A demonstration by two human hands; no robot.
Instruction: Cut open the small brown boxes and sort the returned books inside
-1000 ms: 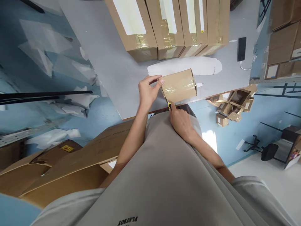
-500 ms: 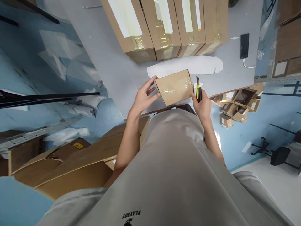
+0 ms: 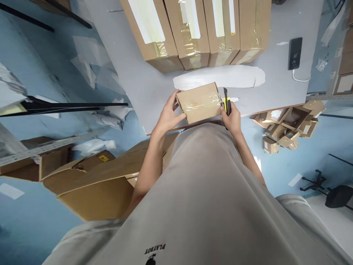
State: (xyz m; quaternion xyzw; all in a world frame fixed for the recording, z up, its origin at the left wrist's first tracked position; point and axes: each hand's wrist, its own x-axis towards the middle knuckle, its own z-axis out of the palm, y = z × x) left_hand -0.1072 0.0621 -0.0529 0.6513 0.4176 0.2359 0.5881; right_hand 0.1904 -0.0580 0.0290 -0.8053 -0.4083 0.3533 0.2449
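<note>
A small cardboard box (image 3: pixel 200 103) with clear tape across its upper face is held near the table's front edge. My left hand (image 3: pixel 169 116) grips its left end, thumb and fingers around the side. A yellow and black utility knife (image 3: pixel 227 104) sits in my right hand (image 3: pixel 232 119), which is closed around it at the box's right end. The knife points away from me, beside the box. Whether the right fingertips also press on the box is hard to make out.
Several taped cardboard boxes (image 3: pixel 193 36) stand in a row at the table's back. White paper (image 3: pixel 220 76) lies before them. A phone (image 3: pixel 295 53) with a white cable is at right. Small open boxes (image 3: pixel 289 125) are piled on the floor; a large carton (image 3: pixel 96 195) stands at left.
The box and both hands have moved slightly left in the view. My hold on the box and the knife looks the same.
</note>
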